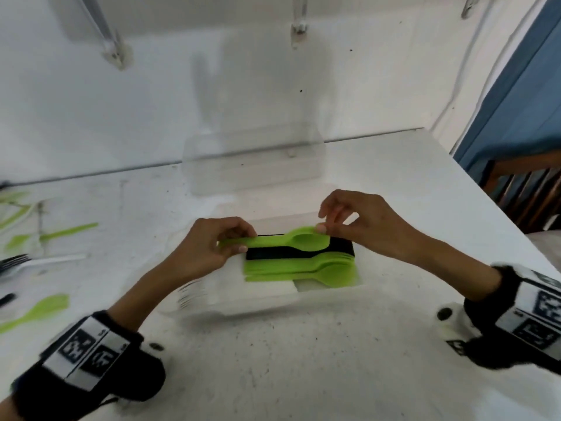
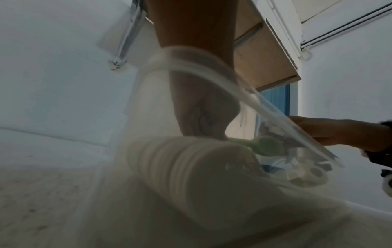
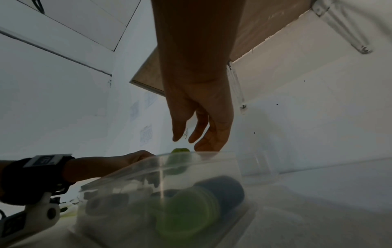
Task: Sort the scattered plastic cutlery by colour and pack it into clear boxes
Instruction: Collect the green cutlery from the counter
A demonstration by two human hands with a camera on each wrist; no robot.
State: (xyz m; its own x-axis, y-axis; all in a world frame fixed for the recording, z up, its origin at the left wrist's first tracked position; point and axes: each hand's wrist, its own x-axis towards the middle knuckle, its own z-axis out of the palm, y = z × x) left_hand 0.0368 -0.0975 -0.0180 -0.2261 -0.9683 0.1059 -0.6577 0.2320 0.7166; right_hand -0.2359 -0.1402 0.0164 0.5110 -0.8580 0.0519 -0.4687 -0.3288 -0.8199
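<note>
A green spoon (image 1: 291,240) is held level just above the clear box (image 1: 230,311) at the table's centre. My left hand (image 1: 239,241) pinches its handle end. My right hand (image 1: 323,226) pinches the rim of its bowl between thumb and fingertips. Inside the box lie a stack of green spoons (image 1: 303,268), a black stack (image 1: 273,255) behind it and white cutlery (image 1: 273,288) in front. In the right wrist view my right hand (image 3: 199,134) hangs over the spoon's bowl (image 3: 180,150) at the box's rim (image 3: 212,153). The left wrist view shows the spoon (image 2: 269,147) blurred through the box wall.
The box's clear lid (image 1: 252,165) stands open at the back, near the wall. Loose green spoons (image 1: 69,229) (image 1: 36,308), a white fork (image 1: 45,261) and black cutlery (image 1: 12,259) lie at the table's left. A wooden chair (image 1: 528,192) stands beyond the right table edge.
</note>
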